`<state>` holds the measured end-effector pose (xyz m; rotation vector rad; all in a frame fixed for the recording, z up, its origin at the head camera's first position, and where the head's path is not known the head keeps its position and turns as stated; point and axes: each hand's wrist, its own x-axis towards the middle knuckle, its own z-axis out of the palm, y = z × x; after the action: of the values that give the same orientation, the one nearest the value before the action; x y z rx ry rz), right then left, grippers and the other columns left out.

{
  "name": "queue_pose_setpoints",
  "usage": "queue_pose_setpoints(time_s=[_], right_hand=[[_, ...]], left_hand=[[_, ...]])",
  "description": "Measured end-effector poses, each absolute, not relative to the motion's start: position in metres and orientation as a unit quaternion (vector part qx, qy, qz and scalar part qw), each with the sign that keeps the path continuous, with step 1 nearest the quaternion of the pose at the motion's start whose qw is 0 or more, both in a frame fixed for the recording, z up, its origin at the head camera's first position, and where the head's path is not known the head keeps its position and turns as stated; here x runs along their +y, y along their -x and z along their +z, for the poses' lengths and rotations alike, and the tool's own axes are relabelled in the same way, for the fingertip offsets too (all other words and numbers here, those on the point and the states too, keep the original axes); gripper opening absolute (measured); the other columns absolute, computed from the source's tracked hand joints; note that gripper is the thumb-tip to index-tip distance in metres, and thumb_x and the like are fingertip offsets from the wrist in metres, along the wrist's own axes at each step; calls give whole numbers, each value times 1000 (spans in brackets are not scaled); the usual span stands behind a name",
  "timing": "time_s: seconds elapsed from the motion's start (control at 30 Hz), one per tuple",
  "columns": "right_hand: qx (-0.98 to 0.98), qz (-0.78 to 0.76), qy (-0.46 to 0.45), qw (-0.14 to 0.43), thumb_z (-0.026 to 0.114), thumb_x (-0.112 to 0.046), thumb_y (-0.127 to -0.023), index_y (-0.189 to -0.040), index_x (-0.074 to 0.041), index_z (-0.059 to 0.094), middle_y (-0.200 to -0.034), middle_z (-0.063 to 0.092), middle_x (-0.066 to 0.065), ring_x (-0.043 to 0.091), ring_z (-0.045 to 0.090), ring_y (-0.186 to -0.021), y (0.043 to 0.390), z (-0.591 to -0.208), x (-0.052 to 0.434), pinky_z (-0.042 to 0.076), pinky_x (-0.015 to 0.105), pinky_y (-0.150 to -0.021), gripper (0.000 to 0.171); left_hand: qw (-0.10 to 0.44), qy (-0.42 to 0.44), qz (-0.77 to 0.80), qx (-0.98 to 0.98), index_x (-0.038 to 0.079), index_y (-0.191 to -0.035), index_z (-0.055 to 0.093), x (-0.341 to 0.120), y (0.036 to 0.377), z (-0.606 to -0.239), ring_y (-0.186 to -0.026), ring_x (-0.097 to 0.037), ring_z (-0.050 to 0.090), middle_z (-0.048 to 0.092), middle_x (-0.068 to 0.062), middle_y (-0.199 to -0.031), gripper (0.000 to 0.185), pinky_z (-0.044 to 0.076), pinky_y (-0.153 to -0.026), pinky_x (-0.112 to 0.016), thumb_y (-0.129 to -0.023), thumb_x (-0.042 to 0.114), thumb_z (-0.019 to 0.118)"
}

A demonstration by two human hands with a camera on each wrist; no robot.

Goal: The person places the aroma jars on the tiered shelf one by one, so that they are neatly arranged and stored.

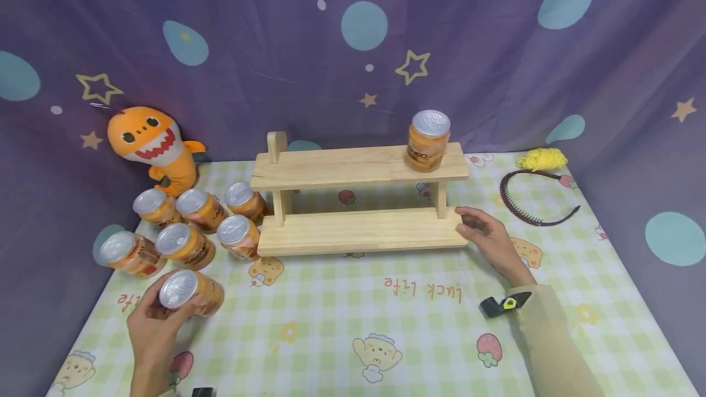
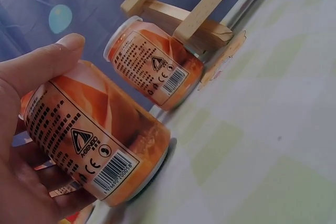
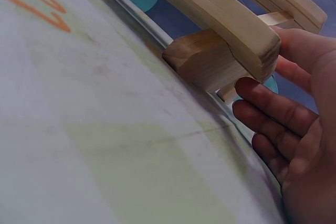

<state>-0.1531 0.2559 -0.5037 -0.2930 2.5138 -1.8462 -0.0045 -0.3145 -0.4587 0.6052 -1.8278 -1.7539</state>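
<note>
My left hand [image 1: 151, 317] grips an orange can [image 1: 208, 294] with a silvery lid, low over the cloth at the front left; the left wrist view shows its barcode side, the thumb on its upper side and the fingers beneath. A two-tier wooden shelf [image 1: 358, 230] stands in the middle. At the right end of its lower board, my right hand [image 1: 491, 241] holds the corner, with several fingers [image 3: 273, 111] below the board in the right wrist view. One can [image 1: 428, 143] stands upright on the top tier, towards its right end.
Several matching cans [image 1: 184, 246] cluster left of the shelf, the nearest close against its left end. Behind them an orange shark plush [image 1: 151, 139] leans on the curtain. A dark toothed headband [image 1: 513, 204] and yellow yarn [image 1: 543, 159] lie at the back right.
</note>
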Motion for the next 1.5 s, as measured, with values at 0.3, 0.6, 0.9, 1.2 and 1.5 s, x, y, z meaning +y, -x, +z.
queue_pose_setpoints(time_s=[0.3, 0.6, 0.9, 1.2, 1.5], right_hand=[[802, -590, 93, 3, 63, -18, -99, -136, -1, 57, -117, 60, -28, -8, 58, -106, 154, -502, 255, 43, 9, -93, 41], [804, -588, 89, 5, 64, -18, -99, -136, -2, 57, -117, 60, -29, -9, 58, -106, 153, -504, 255, 43, 9, -93, 42], [804, -588, 89, 3, 64, -18, -98, -136, -1, 57, -117, 60, -30, -9, 58, -106, 153, -504, 255, 43, 8, -92, 42], [804, -587, 91, 5, 64, -18, -98, -136, -2, 57, -117, 60, -30, -9, 58, -105, 153, -504, 255, 43, 9, -92, 41], [801, -591, 94, 1, 64, -17, -98, -135, 0, 57, -116, 60, -29, -9, 59, -104, 153, -503, 255, 44, 8, -91, 41]], left_hand=[[279, -199, -659, -670, -7, -126, 64, -307, 6, -440, -89, -4, 66, 73, 4, -104, 69, 53, -71, -9, -63, -33, 71], [281, -207, -675, -650, -7, -127, 64, -298, 11, -414, -85, -5, 65, 74, 2, -101, 71, 53, -67, -10, -62, -33, 72], [301, -171, -672, -655, -9, -122, 66, -289, 20, -391, -80, -6, 64, 72, -1, -103, 66, 51, -63, -11, -61, -33, 73], [286, -140, -679, -662, -9, -123, 66, -278, 31, -371, -87, -9, 65, 72, -3, -107, 67, 53, -69, -13, -61, -34, 71], [267, -104, -680, -674, -7, -122, 66, -262, 49, -351, -88, -11, 64, 70, -4, -108, 64, 55, -69, -13, -63, -32, 72]])
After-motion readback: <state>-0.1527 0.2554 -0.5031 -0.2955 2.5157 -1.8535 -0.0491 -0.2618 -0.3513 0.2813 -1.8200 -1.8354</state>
